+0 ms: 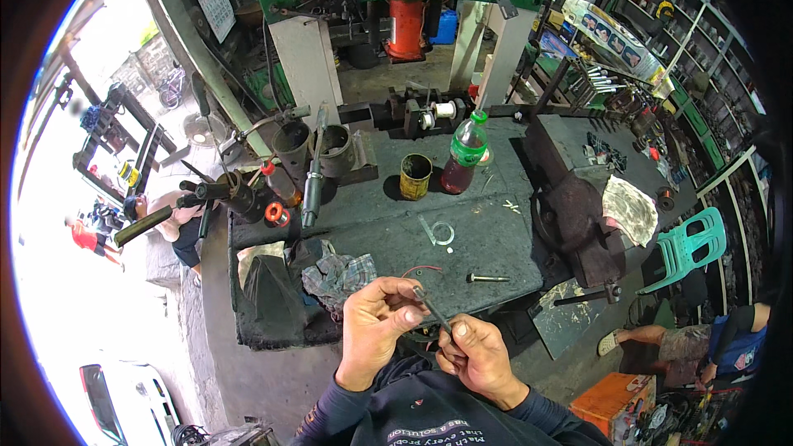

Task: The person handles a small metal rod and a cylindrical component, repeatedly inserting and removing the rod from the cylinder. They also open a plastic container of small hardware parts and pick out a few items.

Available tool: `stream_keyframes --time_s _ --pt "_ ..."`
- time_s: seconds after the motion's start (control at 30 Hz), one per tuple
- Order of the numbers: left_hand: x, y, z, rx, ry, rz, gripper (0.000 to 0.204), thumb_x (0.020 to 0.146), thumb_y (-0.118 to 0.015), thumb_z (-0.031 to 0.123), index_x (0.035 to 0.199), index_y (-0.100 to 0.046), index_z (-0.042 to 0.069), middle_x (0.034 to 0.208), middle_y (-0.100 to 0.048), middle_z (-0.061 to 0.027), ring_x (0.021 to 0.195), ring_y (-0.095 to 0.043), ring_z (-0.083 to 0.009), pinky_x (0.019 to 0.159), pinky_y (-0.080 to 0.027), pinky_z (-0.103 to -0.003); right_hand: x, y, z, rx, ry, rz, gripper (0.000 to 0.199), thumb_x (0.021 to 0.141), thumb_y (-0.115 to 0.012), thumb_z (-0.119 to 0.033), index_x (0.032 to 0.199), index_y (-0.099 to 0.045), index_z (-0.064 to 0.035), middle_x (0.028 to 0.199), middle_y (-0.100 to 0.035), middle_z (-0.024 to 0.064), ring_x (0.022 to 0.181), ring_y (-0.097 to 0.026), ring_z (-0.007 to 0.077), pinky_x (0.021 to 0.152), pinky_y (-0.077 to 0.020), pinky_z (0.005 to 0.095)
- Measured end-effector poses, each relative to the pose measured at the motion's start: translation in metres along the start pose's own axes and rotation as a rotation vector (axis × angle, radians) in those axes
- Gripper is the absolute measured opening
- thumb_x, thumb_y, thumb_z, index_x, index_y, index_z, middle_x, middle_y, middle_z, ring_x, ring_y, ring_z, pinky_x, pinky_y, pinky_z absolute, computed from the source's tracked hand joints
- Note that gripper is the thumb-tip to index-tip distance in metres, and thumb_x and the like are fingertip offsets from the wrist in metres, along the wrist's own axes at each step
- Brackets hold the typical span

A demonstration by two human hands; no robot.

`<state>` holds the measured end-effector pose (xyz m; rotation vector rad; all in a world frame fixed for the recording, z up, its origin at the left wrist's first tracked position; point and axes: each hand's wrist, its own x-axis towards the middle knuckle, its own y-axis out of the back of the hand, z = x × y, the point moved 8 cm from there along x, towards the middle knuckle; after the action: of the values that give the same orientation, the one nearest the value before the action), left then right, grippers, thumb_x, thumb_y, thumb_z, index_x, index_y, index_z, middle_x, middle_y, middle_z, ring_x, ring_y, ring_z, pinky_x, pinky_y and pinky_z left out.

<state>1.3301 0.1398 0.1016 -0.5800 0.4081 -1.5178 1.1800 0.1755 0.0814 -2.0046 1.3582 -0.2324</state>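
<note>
My left hand [376, 327] and my right hand [481, 357] are raised at the near edge of the dark workbench [380, 239]. Between them slants a thin dark metal rod [433, 310]. Its upper end is pinched by my left fingers, its lower end by my right thumb and fingers. Just beyond my hands lie a short piece of red wire [424, 268] and a bolt-like metal pin [487, 278]. Farther back on the bench are a clear curled strip [442, 234], a yellow tin can [415, 178] and a green-capped plastic bottle [465, 155] with red liquid.
A bench vise [574, 215] with a pale rag [629, 211] stands at right; crumpled plaid cloth [337, 274] lies at left. Behind it are a grey tool [312, 194], a red-orange spool [277, 215] and dark pots [292, 147]. Another person [735, 347] sits at far right.
</note>
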Motion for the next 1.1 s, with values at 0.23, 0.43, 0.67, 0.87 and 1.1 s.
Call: stream_keyframes --time_s 0.23,0.43,0.67,0.87,1.1 --pt "0.001 -0.005 0.001 0.122 0.087 0.053 0.026 0.099 -0.072 0.016 0.113 -0.064 -0.005 0.105 -0.069 -0.012 0.093 -0.068 -0.0178 0.087 -0.057 -0.033 0.001 0.004 0.0 -0.02 -0.09 -0.044 0.043 0.11 -0.052 -0.04 0.102 -0.064 0.0015 0.065 -0.039 -0.0036 0.055 -0.034 0.0078 0.052 -0.0349 0.026" --pt "0.002 0.007 -0.01 0.117 0.119 0.076 0.027 0.107 -0.06 0.017 0.121 -0.061 -0.006 0.106 -0.068 -0.0118 0.092 -0.068 -0.0189 0.086 -0.058 -0.035 -0.001 0.005 -0.033 -0.446 0.216 0.203 0.019 0.099 -0.072 -0.013 0.108 -0.061 0.0002 0.08 -0.048 -0.0026 0.069 -0.045 0.0057 0.062 -0.04 0.0227" --pt "-0.004 0.022 -0.018 0.094 0.175 0.079 0.028 0.107 -0.058 0.016 0.123 -0.061 -0.006 0.106 -0.067 -0.0114 0.091 -0.068 -0.02 0.083 -0.059 -0.036 -0.013 0.014 -0.06 -0.83 0.577 0.306 0.019 0.088 -0.073 0.006 0.104 -0.064 0.0028 0.1 -0.063 0.0096 0.085 -0.062 0.0135 0.073 -0.0515 0.0263" --pt "0.0 0.028 -0.012 0.194 0.213 0.086 0.03 0.104 -0.065 0.018 0.119 -0.066 -0.008 0.093 -0.071 -0.01 0.083 -0.069 -0.0167 0.079 -0.056 -0.029 -0.014 0.011 -0.074 -0.909 0.646 0.244 0.02 0.089 -0.074 0.005 0.107 -0.065 0.0037 0.105 -0.062 0.0095 0.089 -0.062 0.0138 0.075 -0.0535 0.0248" --pt "-0.006 0.027 -0.026 -0.015 0.295 0.04 0.029 0.104 -0.064 0.013 0.121 -0.066 -0.01 0.095 -0.071 -0.0142 0.083 -0.07 -0.0203 0.079 -0.059 -0.034 -0.005 0.016 -0.066 -0.304 0.502 0.186 0.031 0.09 -0.075 0.006 0.119 -0.063 0.0051 0.105 -0.062 0.009 0.085 -0.068 0.0157 0.076 -0.0607 0.0301"
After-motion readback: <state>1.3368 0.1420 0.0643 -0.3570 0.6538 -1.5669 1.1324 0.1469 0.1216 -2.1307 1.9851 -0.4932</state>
